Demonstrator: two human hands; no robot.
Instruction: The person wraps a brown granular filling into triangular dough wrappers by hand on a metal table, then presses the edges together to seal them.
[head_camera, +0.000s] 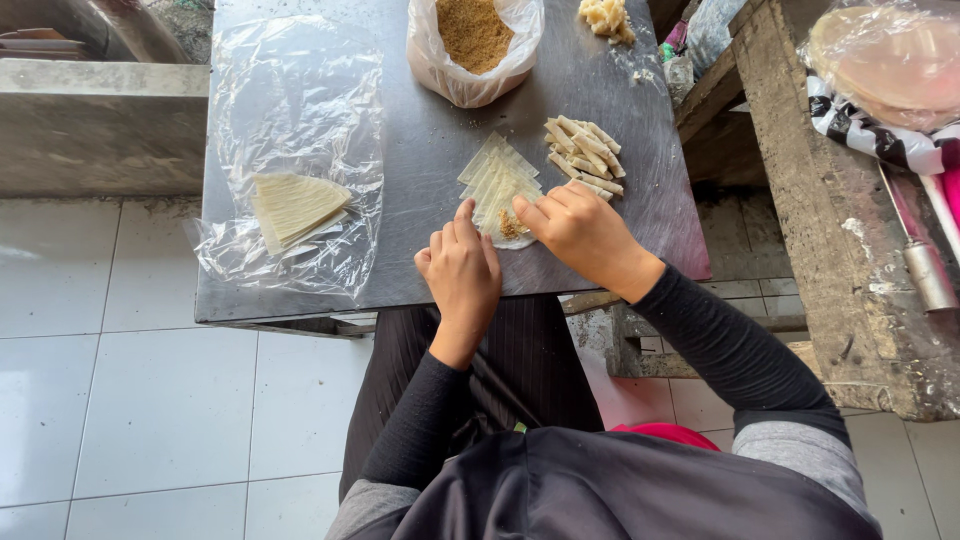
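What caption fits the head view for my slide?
Both hands, left hand and right hand, fold a filled wrapper on a metal table beside finished rolls.

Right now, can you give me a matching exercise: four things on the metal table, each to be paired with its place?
1. crumb bag
2. finished rolls
3. wrapper stack
4. open wrapper

a. on the plastic sheet, left side
b. under both hands' fingertips
c. far edge, middle
d. just beyond the right hand

Pairs: 1-c, 2-d, 3-a, 4-b
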